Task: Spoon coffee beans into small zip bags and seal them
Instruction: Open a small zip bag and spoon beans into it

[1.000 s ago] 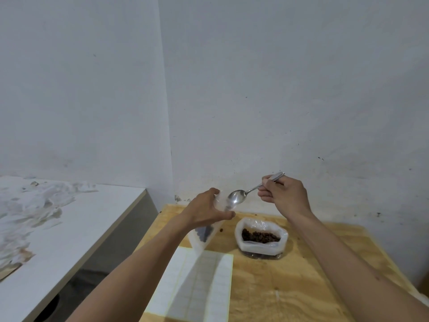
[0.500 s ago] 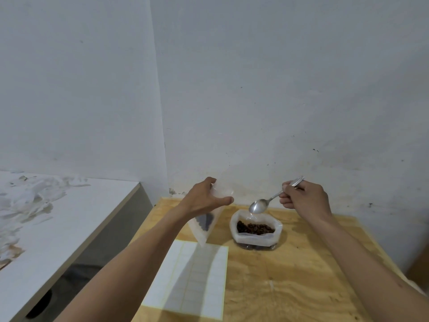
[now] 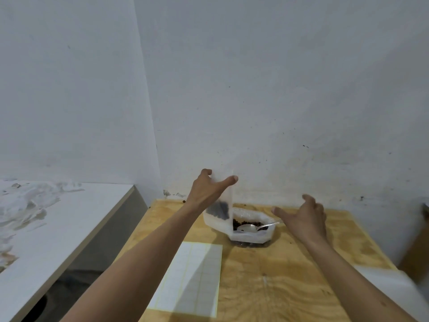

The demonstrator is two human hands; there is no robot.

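The left hand (image 3: 210,190) pinches the top of the zip bag (image 3: 219,206) between thumb and fingers and holds it upright above the bench (image 3: 290,270), probably so that the few beans in its bottom do not fall out before sealing. The spoon (image 3: 254,227) lies in the bean container (image 3: 251,228) just beside the bag, ready for the next scoop. The right hand (image 3: 304,217) is released with fingers spread, holding nothing, near the handle; I judge it is free to help close the zip.
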